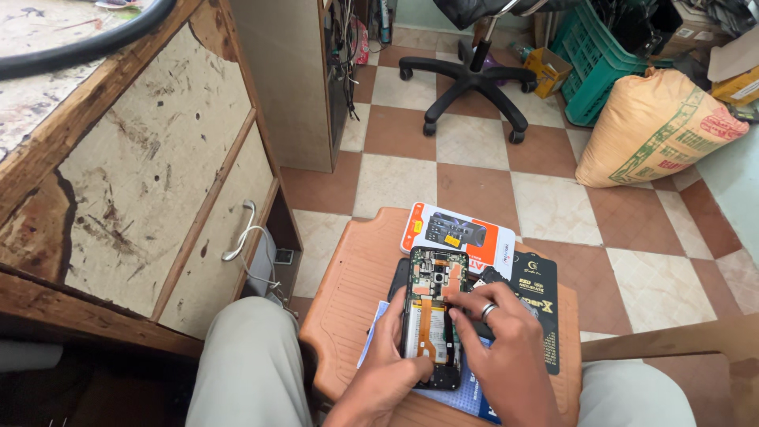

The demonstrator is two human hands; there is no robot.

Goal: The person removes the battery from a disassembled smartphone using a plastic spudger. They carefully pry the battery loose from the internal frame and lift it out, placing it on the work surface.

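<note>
Opened phone point(431, 316), back cover off, orange flex and battery exposed; lying on orange stool point(348, 300) between knees. Left hand point(391, 360): fingers clasped on lower left edge. Right hand point(494, 332): ringed, fingertips pressed on right side. Black pouch point(538, 292) beside; orange-and-white box point(462, 233) behind.

Bright, even daylight fills the view, strongest toward two o'clock where the pale wall and checkered floor point(474, 170) wash out a little, while the cavity under the wooden desk point(118, 198) at seven o'clock sinks into deep shadow. Shadows are soft, with only a faint one beneath the office chair point(468, 79) at twelve o'clock. Wide-angle bending curves the edges, and the dark cable point(79, 47) at eleven o'clock is blurred, out of focus.
</note>
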